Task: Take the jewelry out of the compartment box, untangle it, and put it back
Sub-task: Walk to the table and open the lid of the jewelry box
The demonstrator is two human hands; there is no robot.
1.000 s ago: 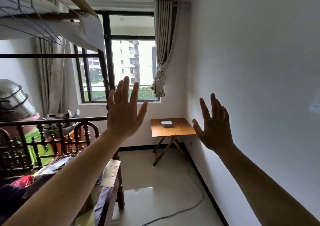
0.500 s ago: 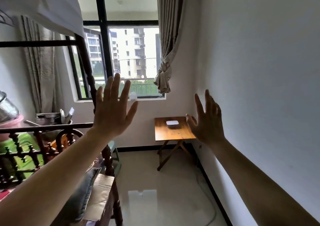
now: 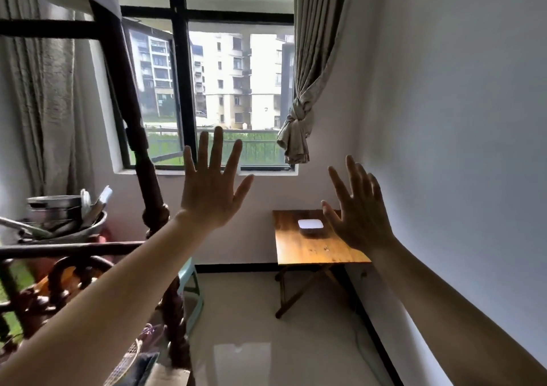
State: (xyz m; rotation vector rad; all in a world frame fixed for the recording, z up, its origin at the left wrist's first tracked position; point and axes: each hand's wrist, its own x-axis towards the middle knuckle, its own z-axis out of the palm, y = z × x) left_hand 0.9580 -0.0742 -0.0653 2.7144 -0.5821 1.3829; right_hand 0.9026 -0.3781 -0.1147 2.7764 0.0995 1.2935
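A small white closed box (image 3: 310,226) lies on a wooden folding table (image 3: 310,249) against the far wall, under the window. Both my arms are stretched out in front of me at chest height. My left hand (image 3: 211,191) is held up with fingers spread, its back toward me, holding nothing. My right hand (image 3: 359,218) is also up with fingers apart and empty; from here it overlaps the table's right edge, just right of the box. No jewelry is visible.
A dark carved wooden bed frame (image 3: 148,196) with clutter and metal basins (image 3: 56,219) fills the left side. A pale blue stool (image 3: 192,291) stands beside it. A cable (image 3: 359,341) trails on the glossy floor along the right wall. A knotted curtain (image 3: 296,131) hangs by the window.
The view has advanced toward the window and table, so both look larger. My hands stay raised and spread; the right hand now overlaps the table's right edge.
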